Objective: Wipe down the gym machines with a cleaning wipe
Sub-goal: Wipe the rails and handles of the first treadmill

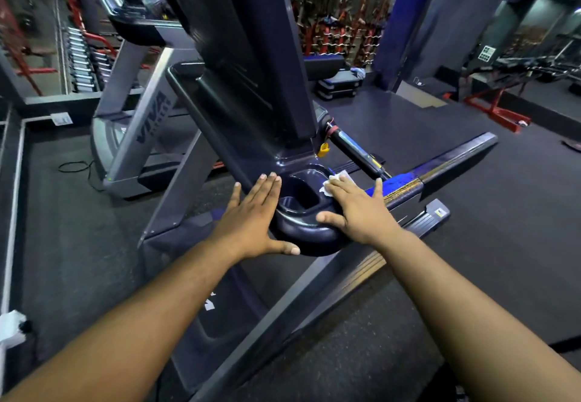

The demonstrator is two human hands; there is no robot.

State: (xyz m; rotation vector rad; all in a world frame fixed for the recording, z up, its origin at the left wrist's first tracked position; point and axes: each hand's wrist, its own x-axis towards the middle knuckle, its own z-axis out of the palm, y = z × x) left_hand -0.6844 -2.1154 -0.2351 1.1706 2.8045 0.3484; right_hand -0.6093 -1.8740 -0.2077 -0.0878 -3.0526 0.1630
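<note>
I stand at the side of a dark treadmill console with a rounded cup-holder tray at its corner. My right hand lies flat on the tray's right rim and presses a crumpled white cleaning wipe under its straight fingers; only the wipe's far edge shows. My left hand rests flat with straight fingers against the tray's left side, its thumb on the front rim. It holds nothing.
A handrail with a blue grip runs right from the tray. A yellow safety clip hangs below the console. A second treadmill stands at left. Weight racks and red frames fill the back. Rubber floor all round.
</note>
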